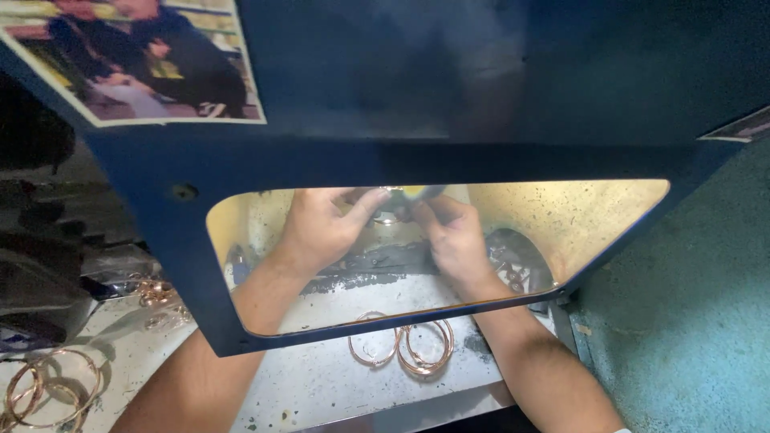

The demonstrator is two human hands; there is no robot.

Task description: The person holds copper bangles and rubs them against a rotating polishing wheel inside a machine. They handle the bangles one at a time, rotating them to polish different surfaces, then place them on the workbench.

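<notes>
1. Fingers (365,204) of my left hand (321,228) and right hand (453,236) pinch one small ring (391,210) behind the dark blue shield (449,160).
2. I judge it mid-work; copper bangles (401,345) on the bench (321,385) wait.

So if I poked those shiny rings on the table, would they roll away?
Probably not: the thin copper-coloured metal bangles lie flat on the speckled white table, so they would likely slide rather than roll. They look stiff and light, being slim open hoops. They overlap, so pushing one may drag its neighbours.
</notes>
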